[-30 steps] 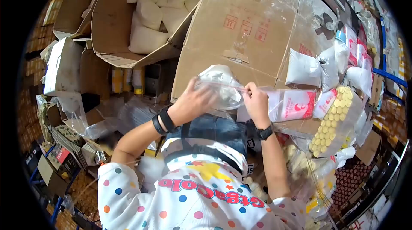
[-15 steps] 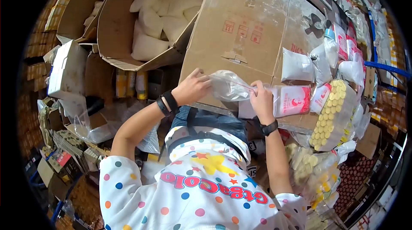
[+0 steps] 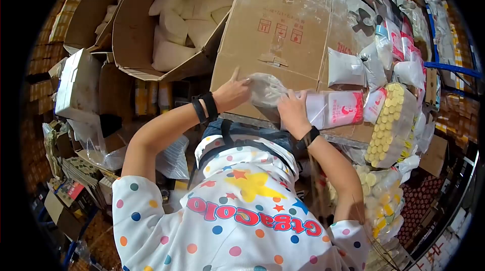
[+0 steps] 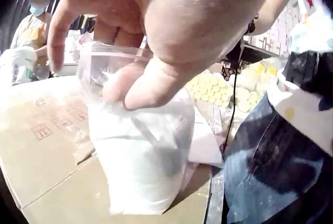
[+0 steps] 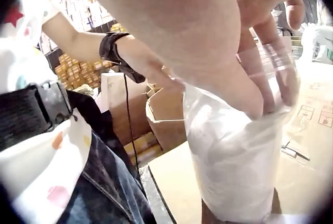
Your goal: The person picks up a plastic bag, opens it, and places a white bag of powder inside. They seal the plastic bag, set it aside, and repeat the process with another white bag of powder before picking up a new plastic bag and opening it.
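Note:
A clear plastic bag of white powder stands upright on the cardboard surface, in front of the person's waist. My left hand pinches its top rim on the left, with the index finger stretched out. In the left wrist view, the thumb and a finger grip the film above the powder. On the opposite side my right hand grips the rim; in the right wrist view its thumb and fingers are at the bag's upper edge.
Pink-and-white printed bags and filled white bags lie to the right, beside a bag of round yellow pieces. A deep carton of large white sacks stands at left. Another person is across the table.
The right hand has shifted inward, closer to the left hand. The bag's top edge, earlier stretched between the hands, now looks rounder and wider. The left hand has risen slightly in view.

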The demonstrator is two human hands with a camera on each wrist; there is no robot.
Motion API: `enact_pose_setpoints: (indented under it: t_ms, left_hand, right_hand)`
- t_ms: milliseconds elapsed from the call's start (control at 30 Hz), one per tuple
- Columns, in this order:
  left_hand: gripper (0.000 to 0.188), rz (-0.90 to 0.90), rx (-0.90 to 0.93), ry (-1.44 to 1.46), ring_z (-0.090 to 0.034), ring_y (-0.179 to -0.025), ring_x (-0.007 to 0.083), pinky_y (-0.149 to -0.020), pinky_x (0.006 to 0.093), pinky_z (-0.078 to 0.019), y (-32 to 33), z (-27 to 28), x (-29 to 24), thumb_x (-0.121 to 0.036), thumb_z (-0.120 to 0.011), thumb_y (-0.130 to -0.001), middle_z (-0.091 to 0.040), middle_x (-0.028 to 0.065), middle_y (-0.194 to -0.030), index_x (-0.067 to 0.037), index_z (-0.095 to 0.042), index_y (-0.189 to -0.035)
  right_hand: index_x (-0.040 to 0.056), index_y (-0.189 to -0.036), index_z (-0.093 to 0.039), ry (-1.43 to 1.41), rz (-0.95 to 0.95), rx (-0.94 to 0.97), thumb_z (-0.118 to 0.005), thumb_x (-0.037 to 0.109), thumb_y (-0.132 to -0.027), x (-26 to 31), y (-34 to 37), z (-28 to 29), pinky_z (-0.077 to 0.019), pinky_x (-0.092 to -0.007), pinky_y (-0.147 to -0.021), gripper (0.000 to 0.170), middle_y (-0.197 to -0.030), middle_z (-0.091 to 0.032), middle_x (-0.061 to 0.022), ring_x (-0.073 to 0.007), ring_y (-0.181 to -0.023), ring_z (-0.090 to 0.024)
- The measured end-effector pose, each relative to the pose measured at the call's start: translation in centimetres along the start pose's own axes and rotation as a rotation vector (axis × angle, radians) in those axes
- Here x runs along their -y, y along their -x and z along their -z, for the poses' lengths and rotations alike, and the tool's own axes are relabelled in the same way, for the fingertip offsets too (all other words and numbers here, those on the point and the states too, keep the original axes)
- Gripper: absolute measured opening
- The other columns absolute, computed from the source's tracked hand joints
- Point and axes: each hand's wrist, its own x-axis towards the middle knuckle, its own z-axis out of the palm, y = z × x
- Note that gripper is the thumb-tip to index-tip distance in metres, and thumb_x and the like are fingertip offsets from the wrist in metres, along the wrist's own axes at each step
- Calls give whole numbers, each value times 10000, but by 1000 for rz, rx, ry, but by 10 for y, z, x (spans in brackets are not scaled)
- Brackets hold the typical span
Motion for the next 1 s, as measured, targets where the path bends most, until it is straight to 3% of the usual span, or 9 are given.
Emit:
enact_pose_setpoints:
  t_ms: [67,167,267,367,433,500,600,800,1000]
  left_hand:
    - [192,-3,13,155,-578,-1151,237,-1089,740,-190,3,-4,2,-163,-597,-828,-654,101,-1076,-23,-680,-929]
    - [160,-43,417,225,-595,-1150,270,-988,833,-219,-10,16,9,-189,-607,-834,-672,89,-1004,-93,-727,-877]
    - [168,-98,441,249,-643,-1048,262,-958,824,-261,-11,24,13,-223,-599,-851,-673,82,-1009,-131,-731,-900]
    - [184,6,113,46,-597,-1103,217,-1012,775,-228,0,2,-19,-199,-599,-828,-656,112,-1021,-86,-680,-948]
    - [273,-11,203,121,-540,-1154,213,-999,431,-383,-12,49,-39,-192,-584,-847,-631,91,-1085,-3,-651,-1032]
    - [396,-47,-37,203,-540,-1152,236,-997,374,-400,-11,34,-51,-173,-579,-851,-611,96,-1168,46,-595,-1181]
    - [622,25,-77,70,-445,-1294,263,-1024,469,-409,-16,1,-68,-194,-576,-861,-464,141,-1396,-34,-419,-1441]
    - [671,98,-34,166,-358,-1391,251,-886,753,-401,-27,-9,-79,-204,-570,-895,-331,8,-1548,-226,-328,-1520]
    - [539,64,86,223,-453,-1322,259,-841,747,-437,-52,-14,-56,-194,-560,-897,-416,44,-1496,-203,-466,-1428]
  right_hand:
    - [125,-849,-675,-5,45,69,-584,140,-843,-8,3,4,-370,-529,-899,92,-866,-625,-20,-187,-1021,-558]
    - [125,-884,-657,-46,210,-67,-576,146,-854,-23,9,3,-356,-577,-958,88,-864,-625,-13,-166,-1106,-544]
    - [131,-941,-628,-134,337,-25,-537,111,-872,-35,10,-15,-361,-552,-1007,116,-1016,-614,9,-169,-1175,-526]
    - [98,-951,-601,-405,327,3,-613,106,-823,-45,7,-9,-411,-460,-983,129,-1109,-607,-13,-207,-1177,-518]
    - [70,-904,-584,-687,239,-211,-664,142,-792,-48,7,12,-451,-422,-936,155,-1102,-613,-33,-199,-1185,-502]
    - [27,-897,-554,-932,-103,-301,-714,179,-787,-44,9,14,-505,-416,-813,247,-971,-623,-91,-270,-972,-589]
    - [33,-898,-593,-1074,-515,-42,-675,211,-852,-39,9,-11,-521,-458,-696,202,-742,-628,-145,-372,-683,-621]
    - [37,-833,-634,-815,-471,-68,-601,219,-882,-28,10,-9,-503,-469,-659,191,-790,-650,-221,-413,-776,-634]
    - [26,-816,-616,-634,-413,-208,-617,188,-870,-33,6,1,-505,-460,-649,171,-767,-648,-190,-393,-741,-631]
